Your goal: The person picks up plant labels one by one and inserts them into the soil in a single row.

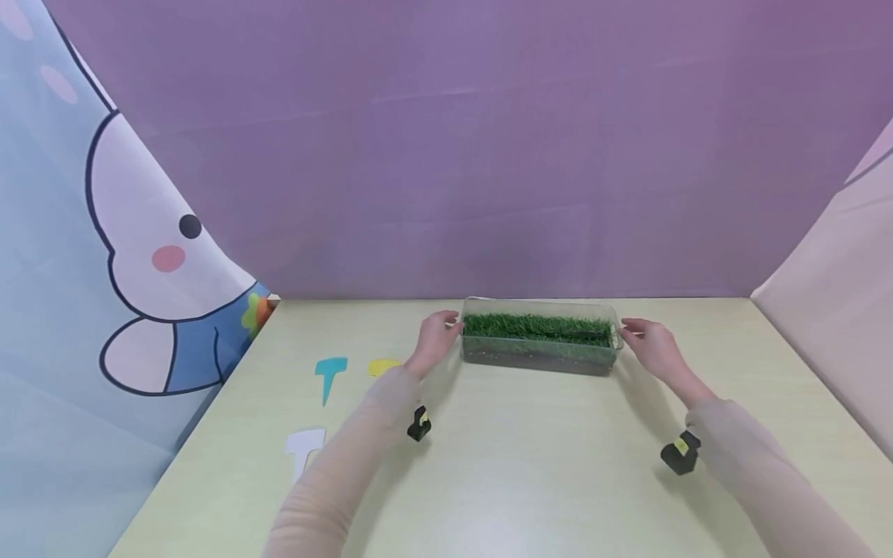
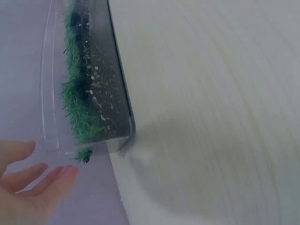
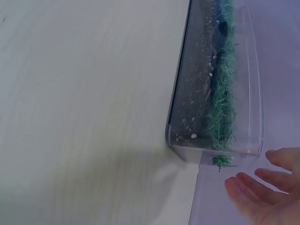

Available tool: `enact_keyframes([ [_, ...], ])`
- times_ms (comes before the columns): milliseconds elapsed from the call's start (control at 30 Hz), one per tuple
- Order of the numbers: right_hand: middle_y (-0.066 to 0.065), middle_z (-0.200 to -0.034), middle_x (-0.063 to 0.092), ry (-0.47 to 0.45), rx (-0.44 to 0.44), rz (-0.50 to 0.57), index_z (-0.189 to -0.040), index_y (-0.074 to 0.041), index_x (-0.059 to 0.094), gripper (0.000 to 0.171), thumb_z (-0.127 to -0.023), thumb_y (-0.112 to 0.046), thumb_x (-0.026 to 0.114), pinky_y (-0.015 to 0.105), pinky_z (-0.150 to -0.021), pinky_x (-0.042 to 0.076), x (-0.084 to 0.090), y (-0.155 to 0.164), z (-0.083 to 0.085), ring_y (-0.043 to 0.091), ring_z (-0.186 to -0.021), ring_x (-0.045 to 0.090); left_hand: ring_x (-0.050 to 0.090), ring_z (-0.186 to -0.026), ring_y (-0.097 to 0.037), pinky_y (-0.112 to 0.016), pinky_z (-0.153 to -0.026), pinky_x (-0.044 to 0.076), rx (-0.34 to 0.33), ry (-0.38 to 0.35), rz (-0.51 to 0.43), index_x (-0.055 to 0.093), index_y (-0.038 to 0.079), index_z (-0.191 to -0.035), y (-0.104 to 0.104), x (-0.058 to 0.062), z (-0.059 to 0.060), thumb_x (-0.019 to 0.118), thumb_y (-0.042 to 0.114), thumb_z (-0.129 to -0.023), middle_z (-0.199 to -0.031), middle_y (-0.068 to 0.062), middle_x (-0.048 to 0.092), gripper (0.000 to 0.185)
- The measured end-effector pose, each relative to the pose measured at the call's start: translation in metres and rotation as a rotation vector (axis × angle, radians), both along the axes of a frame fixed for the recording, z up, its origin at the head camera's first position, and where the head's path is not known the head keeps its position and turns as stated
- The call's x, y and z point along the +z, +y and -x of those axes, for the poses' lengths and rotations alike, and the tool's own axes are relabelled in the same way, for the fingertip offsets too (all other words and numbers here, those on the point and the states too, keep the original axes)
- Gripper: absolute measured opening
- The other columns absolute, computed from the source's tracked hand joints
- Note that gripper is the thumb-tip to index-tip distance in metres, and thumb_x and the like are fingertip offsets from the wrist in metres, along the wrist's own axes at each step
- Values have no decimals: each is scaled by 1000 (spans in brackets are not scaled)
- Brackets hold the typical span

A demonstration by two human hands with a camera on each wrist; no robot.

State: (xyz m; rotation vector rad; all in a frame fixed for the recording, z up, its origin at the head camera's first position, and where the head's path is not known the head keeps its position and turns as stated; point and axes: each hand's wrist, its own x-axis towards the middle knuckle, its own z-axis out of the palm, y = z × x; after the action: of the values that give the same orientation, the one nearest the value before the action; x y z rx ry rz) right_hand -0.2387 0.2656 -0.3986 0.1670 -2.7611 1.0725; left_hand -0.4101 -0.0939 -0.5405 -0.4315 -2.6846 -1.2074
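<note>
Three flat plant tags lie on the table [image 1: 530, 480] off at 9 o'clock from the box: a teal tag [image 1: 329, 375], a yellow tag [image 1: 382, 366] partly hidden behind the left forearm, and a white tag [image 1: 305, 449] nearer the person's edge. Purple backdrop [image 1: 446, 155] behind, cartoon curtain [image 1: 118, 271] at the left side. Nothing stands between either hand and the box.

The clear plastic box [image 1: 540, 358] sits at the far middle of the table, 12 o'clock from the person, close to the back edge. Soil layer below, green grass [image 1: 533, 325] on top. Long axis runs left-right, 9 to 3 o'clock, open top upward.

Left hand [image 1: 436, 339] at the box's 9 o'clock end, fingers [image 2: 51, 176] straight and relaxed, spread wide, just beside the rim; contact can't be told. Right hand [image 1: 652, 345] at the 3 o'clock end, fingers [image 3: 251, 192] likewise loose and extended, gripping nothing.

No readable writing on box or tags.
</note>
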Motion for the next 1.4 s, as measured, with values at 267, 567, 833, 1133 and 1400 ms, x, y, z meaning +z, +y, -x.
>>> enact_keyframes([
  [267,41,-107,48,-80,-23,229,-115,24,39,35,-89,1,40,26,-67,51,0,-5,0,42,-90,57,62,-74,-14,-25,-58,50,2,-42,-99,60,6,-111,6,-3,3,59,31,-85,-93,-8,64,36],
  [567,40,-117,40,-218,-36,400,-120,23,34,38,-89,2,40,18,-71,49,-2,-3,2,5,-76,60,64,-73,-15,-25,-60,51,41,-202,-254,64,5,-105,6,-10,9,62,15,-81,-95,-10,65,26],
  [833,38,-124,34,-340,36,486,-125,21,29,42,-89,1,40,22,-78,48,-1,-1,3,2,-81,58,64,-77,-19,-28,-64,52,-11,-358,-393,61,-4,-105,-4,15,-10,62,4,-80,-96,-15,63,26],
  [1133,28,-112,52,-400,104,571,-125,24,24,45,-88,3,41,24,-78,48,4,-3,-4,3,-78,59,62,-82,-23,-32,-68,52,-26,-480,-440,59,-4,-105,-18,1,-6,65,2,-77,-99,-14,59,29],
  [1400,34,-117,46,-420,120,561,-124,24,24,44,-89,3,41,25,-78,48,6,-8,-10,5,-81,59,62,-81,-21,-33,-65,53,-48,-520,-446,59,3,-100,-43,-82,49,72,9,-71,-98,-10,58,32],
])
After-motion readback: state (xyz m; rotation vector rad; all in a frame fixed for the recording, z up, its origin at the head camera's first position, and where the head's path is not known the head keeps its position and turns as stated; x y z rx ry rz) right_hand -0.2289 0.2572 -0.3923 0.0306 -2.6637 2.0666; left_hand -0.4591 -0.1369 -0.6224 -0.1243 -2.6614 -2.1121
